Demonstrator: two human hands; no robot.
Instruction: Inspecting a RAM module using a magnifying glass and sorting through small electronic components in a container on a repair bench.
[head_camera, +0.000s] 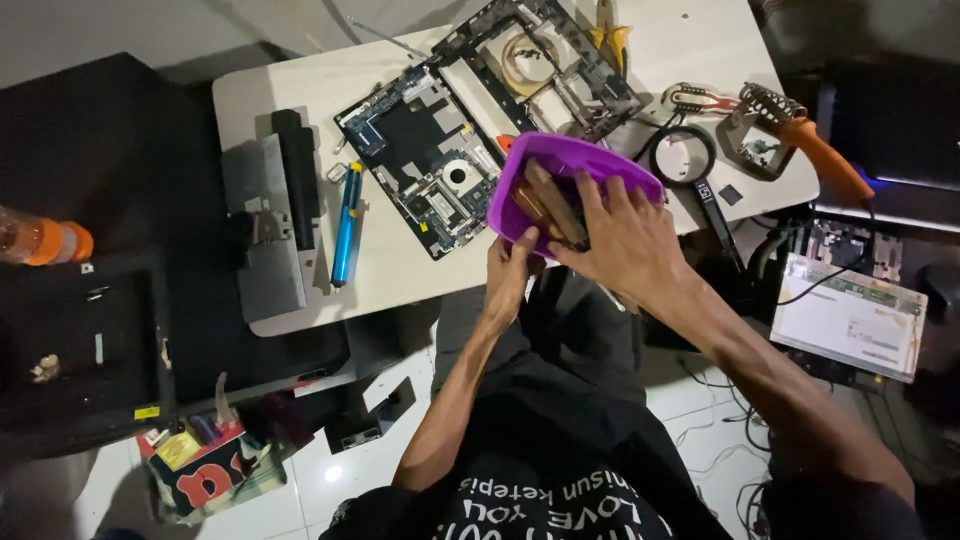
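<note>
A purple plastic bowl (575, 160) is tilted toward me at the near edge of the white table (390, 260). My left hand (508, 275) grips the bowl's lower rim from underneath. My right hand (625, 240) reaches into the bowl with its fingers spread over brown flat pieces (550, 200) that lie inside. What the fingers hold inside the bowl is hidden.
A bare laptop motherboard (425, 160) and a black laptop frame (545, 65) lie on the table. A blue pen-shaped tool (346, 225), a grey panel with a black battery (275, 215), a magnifying glass (685, 158) and an orange-handled soldering iron (815, 150) surround them. A screen panel (850, 315) lies lower right.
</note>
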